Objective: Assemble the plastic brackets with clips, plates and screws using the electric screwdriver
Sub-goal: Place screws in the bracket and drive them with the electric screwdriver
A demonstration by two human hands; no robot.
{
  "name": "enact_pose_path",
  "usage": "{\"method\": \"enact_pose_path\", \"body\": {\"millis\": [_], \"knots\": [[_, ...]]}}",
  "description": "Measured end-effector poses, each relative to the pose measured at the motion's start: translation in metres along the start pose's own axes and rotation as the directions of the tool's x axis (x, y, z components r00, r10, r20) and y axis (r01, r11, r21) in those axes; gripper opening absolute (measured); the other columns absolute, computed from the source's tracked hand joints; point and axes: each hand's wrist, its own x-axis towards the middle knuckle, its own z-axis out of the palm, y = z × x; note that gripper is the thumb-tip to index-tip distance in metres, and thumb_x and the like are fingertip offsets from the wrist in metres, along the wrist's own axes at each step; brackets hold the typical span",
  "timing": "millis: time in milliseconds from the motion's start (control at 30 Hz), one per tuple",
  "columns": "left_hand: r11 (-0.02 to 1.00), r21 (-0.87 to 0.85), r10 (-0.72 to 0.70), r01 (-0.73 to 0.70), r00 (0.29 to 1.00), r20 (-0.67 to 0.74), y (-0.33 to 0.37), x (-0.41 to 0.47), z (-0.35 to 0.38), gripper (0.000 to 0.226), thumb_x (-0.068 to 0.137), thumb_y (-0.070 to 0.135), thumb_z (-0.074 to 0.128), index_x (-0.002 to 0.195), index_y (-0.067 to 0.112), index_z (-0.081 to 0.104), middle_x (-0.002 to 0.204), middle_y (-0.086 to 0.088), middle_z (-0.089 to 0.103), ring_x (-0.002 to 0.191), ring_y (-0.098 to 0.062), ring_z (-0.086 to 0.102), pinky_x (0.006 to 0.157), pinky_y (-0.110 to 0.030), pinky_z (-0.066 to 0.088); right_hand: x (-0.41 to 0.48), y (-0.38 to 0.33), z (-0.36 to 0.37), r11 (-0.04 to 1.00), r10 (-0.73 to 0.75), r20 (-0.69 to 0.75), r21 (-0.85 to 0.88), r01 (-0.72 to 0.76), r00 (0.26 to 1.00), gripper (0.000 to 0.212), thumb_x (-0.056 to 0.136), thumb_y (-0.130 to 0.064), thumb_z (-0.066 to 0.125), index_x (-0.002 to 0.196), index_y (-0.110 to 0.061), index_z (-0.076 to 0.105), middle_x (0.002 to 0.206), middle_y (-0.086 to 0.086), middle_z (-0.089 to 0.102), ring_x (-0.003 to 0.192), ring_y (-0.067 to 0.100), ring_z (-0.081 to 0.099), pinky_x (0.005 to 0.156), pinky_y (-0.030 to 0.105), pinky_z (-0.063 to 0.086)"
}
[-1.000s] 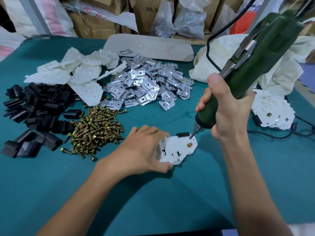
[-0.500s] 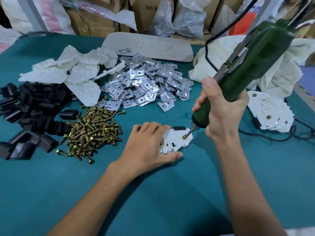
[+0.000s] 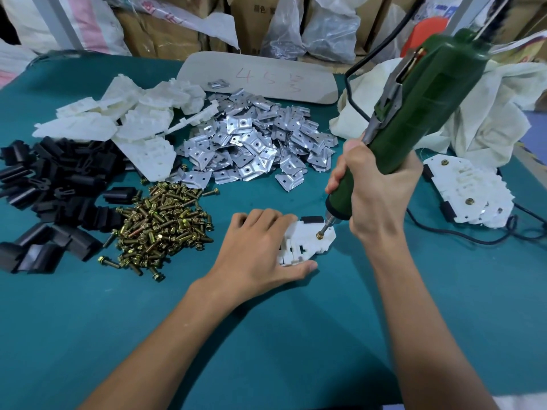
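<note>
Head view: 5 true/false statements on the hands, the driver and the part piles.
1. The right hand grips the green electric screwdriver. True.
2. Its bit sits on a screw in the white bracket. True.
3. The left hand lifts that bracket off the table. False: the hand rests on the bracket, which lies on the table.
4. The screw pile lies right of the metal plates. False: it lies left of them and nearer, beside the black clips.
5. A stack of brackets with screws in them lies right of the right hand. True.
</note>
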Motion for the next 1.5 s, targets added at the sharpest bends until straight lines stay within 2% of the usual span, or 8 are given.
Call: {"method": "enact_pose_path", "body": {"millis": [600, 767, 867, 1000, 1100, 1233, 1367, 1500], "knots": [[1.0, -0.027, -0.012, 0.01, 0.999, -0.049, 0.002, 0.001, 0.003, 0.084, 0.078, 0.084, 0.033, 0.136, 0.028, 0.056, 0.118, 0.01, 0.059, 0.111, -0.016, 0.051, 0.093, -0.034, 0.031, -0.001, -0.002, 0.005, 0.996, -0.019, 0.007, -0.086, 0.02, 1.0, 0.035, 0.078, -0.03, 0.081, 0.079, -0.008, 0.055, 0.058, 0.009, 0.052, 0.039, 0.023, 0.05, 0.042, 0.035, 0.046], [0.998, -0.057, 0.005, -0.009, 0.998, -0.07, 0.0, 0.001, 0.003, 0.081, 0.078, 0.082, 0.038, 0.134, 0.027, 0.058, 0.116, 0.009, 0.06, 0.11, -0.016, 0.053, 0.094, -0.036, 0.036, 0.005, -0.002, 0.001, 0.999, 0.042, 0.034, -0.015, -0.042, 0.999, 0.028, 0.076, -0.024, 0.072, 0.077, -0.001, 0.056, 0.052, 0.005, 0.052, 0.039, 0.023, 0.046, 0.045, 0.03, 0.044], [0.991, -0.096, 0.081, -0.09, 0.992, -0.096, -0.004, -0.001, 0.005, 0.077, 0.076, 0.079, 0.045, 0.131, 0.027, 0.061, 0.115, 0.008, 0.062, 0.109, -0.016, 0.053, 0.096, -0.034, 0.034, 0.004, -0.005, -0.005, 0.994, 0.096, 0.187, 0.042, -0.106, 0.978, 0.02, 0.077, -0.028, 0.072, 0.067, -0.016, 0.059, 0.051, 0.005, 0.052, 0.038, 0.023, 0.046, 0.046, 0.031, 0.044], [0.988, -0.068, 0.13, -0.136, 0.987, -0.095, -0.009, -0.001, 0.006, 0.08, 0.078, 0.082, 0.046, 0.134, 0.026, 0.057, 0.118, 0.01, 0.059, 0.109, -0.012, 0.05, 0.095, -0.032, 0.03, 0.013, -0.016, -0.013, 0.91, 0.301, 0.392, 0.155, -0.385, 0.87, 0.055, 0.06, -0.049, 0.091, 0.079, -0.017, 0.052, 0.054, 0.002, 0.051, 0.04, 0.018, 0.047, 0.046, 0.027, 0.045], [0.988, -0.082, 0.119, -0.128, 0.988, -0.103, -0.009, -0.003, 0.006, 0.08, 0.078, 0.083, 0.046, 0.134, 0.027, 0.056, 0.117, 0.011, 0.058, 0.109, -0.012, 0.049, 0.096, -0.03, 0.028, 0.02, -0.02, -0.03, 0.865, 0.395, 0.356, 0.165, -0.473, 0.847, 0.077, 0.052, -0.072, 0.088, 0.089, -0.016, 0.05, 0.062, 0.001, 0.056, 0.046, 0.015, 0.051, 0.048, 0.027, 0.047], [0.991, -0.097, 0.076, -0.089, 0.989, -0.127, -0.006, -0.005, 0.006, 0.08, 0.078, 0.085, 0.045, 0.133, 0.029, 0.055, 0.116, 0.013, 0.059, 0.11, -0.012, 0.051, 0.097, -0.03, 0.03, 0.019, -0.024, -0.063, 0.853, 0.518, 0.207, -0.203, -0.481, 0.83, 0.052, 0.071, -0.051, 0.081, 0.103, -0.019, 0.057, 0.081, 0.001, 0.059, 0.055, 0.019, 0.06, 0.049, 0.033, 0.053], [0.994, -0.11, 0.016, -0.026, 0.996, -0.088, -0.006, -0.005, 0.005, 0.08, 0.076, 0.092, 0.037, 0.13, 0.035, 0.052, 0.121, 0.017, 0.059, 0.114, -0.009, 0.051, 0.098, -0.032, 0.034, -0.008, -0.016, -0.084, 0.639, 0.638, 0.131, -0.64, -0.427, 0.759, 0.042, 0.082, -0.053, 0.078, 0.106, -0.026, 0.058, 0.093, 0.001, 0.059, 0.065, 0.011, 0.066, 0.057, 0.034, 0.058], [0.965, -0.252, -0.097, 0.071, 0.991, -0.091, -0.008, -0.005, 0.001, 0.079, 0.07, 0.093, 0.044, 0.126, 0.039, 0.053, 0.123, 0.022, 0.059, 0.111, -0.002, 0.047, 0.093, -0.026, 0.027, -0.03, -0.01, -0.096, 0.359, 0.587, 0.089, -0.92, -0.16, 0.805, 0.042, 0.084, -0.066, 0.066, 0.093, -0.027, 0.056, 0.088, -0.008, 0.065, 0.084, 0.01, 0.063, 0.071, 0.036, 0.047]]}}
